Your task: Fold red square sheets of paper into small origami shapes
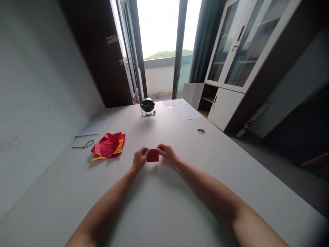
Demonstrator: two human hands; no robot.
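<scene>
Fingers: pinched narrow, left hand [140, 157] and right hand [166, 153] gripping opposite sides of one small red paper square [152, 155].
Red paper square: one, between the hands above the table [164, 202]; broad face toward the wearer, side edges pointing away, no clear long axis.
Creased red-and-yellow papers [108, 145]: one pile, left; sheet count unclear.
Black cord loop [88, 144]: one, farther left.
White ring [201, 131]: one, right.
Round black-and-silver device [148, 107]: one, far end.

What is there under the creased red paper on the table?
Orange paper sticks out beneath the creased red paper at its near left corner. The rest of what lies underneath is covered, so I cannot tell.
</scene>
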